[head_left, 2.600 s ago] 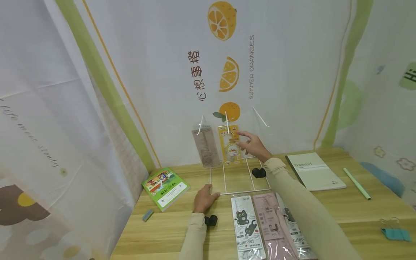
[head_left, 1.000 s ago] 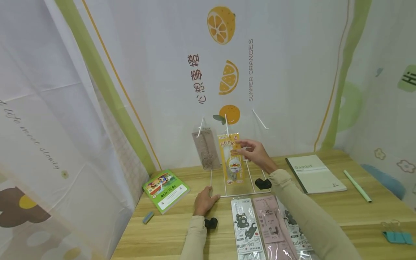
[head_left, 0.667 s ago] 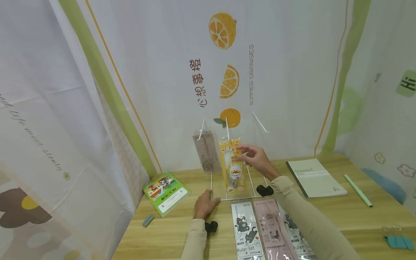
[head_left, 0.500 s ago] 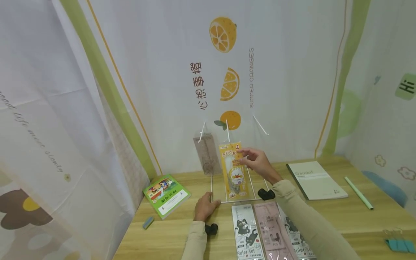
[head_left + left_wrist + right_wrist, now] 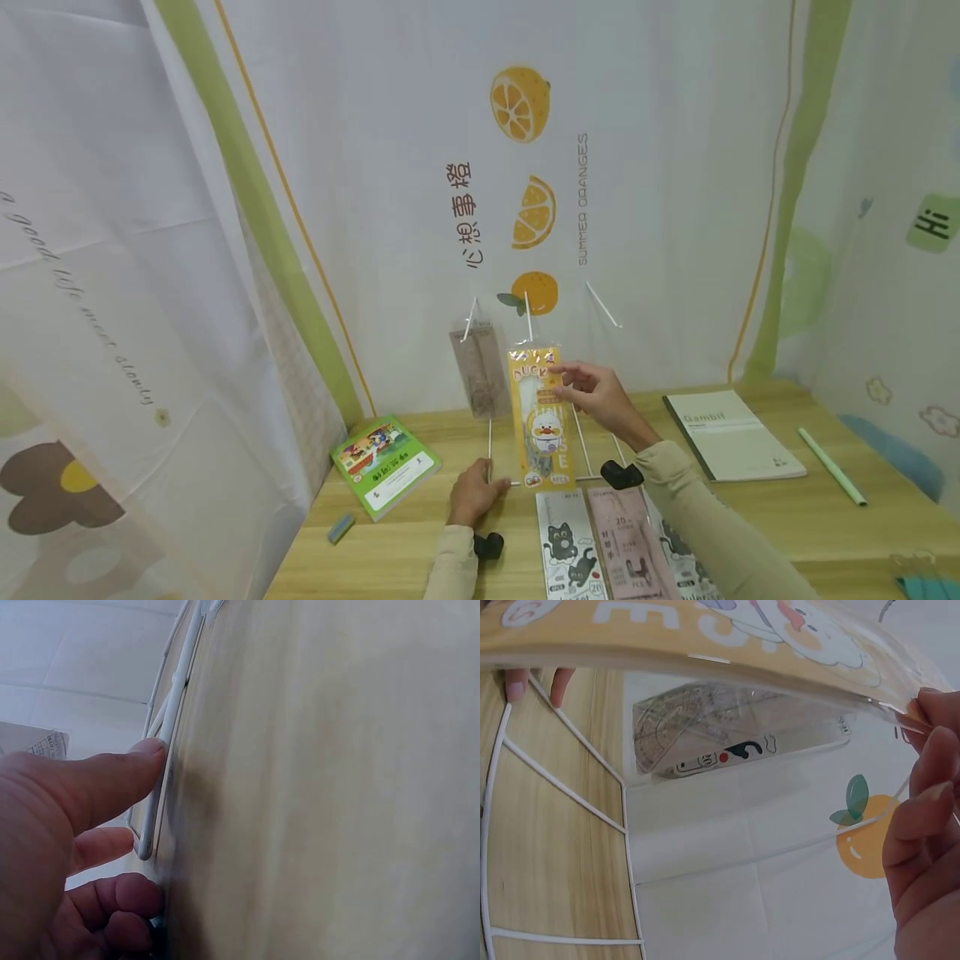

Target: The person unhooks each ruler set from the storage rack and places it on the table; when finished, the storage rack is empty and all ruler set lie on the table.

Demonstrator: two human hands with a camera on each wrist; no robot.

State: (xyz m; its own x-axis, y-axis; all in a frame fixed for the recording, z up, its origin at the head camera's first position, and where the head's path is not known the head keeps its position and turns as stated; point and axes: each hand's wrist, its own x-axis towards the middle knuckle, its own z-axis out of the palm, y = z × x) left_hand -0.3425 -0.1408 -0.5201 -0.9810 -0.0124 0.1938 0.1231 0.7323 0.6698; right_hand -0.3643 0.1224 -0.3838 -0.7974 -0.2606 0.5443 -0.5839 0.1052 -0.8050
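Observation:
My right hand (image 5: 600,400) pinches the right edge of a yellow duck-print ruler set packet (image 5: 542,433) between thumb and fingers. The packet's top edge is right at the tip of the middle hook (image 5: 528,317) of a white wire display rack (image 5: 583,442). In the right wrist view, the packet's lower part stretches across the top. My left hand (image 5: 474,493) holds the front left corner of the rack's base; the left wrist view has its thumb (image 5: 124,776) on the wire. A greyish clear ruler set packet (image 5: 480,371) hangs on the left hook (image 5: 470,318).
Ruler-set packets with cats (image 5: 567,546) and a pink one (image 5: 626,537) lie before the rack. A green book (image 5: 386,467) and an eraser (image 5: 341,528) are left; a notebook (image 5: 735,437), green pen (image 5: 831,467) and teal binder clip (image 5: 926,587) are right. Right hook (image 5: 603,304) is bare.
The duck packet has slid forward along the middle hook to its tip, with my right hand now pinching its edge. My left hand stays on the rack. The head view has tilted up.

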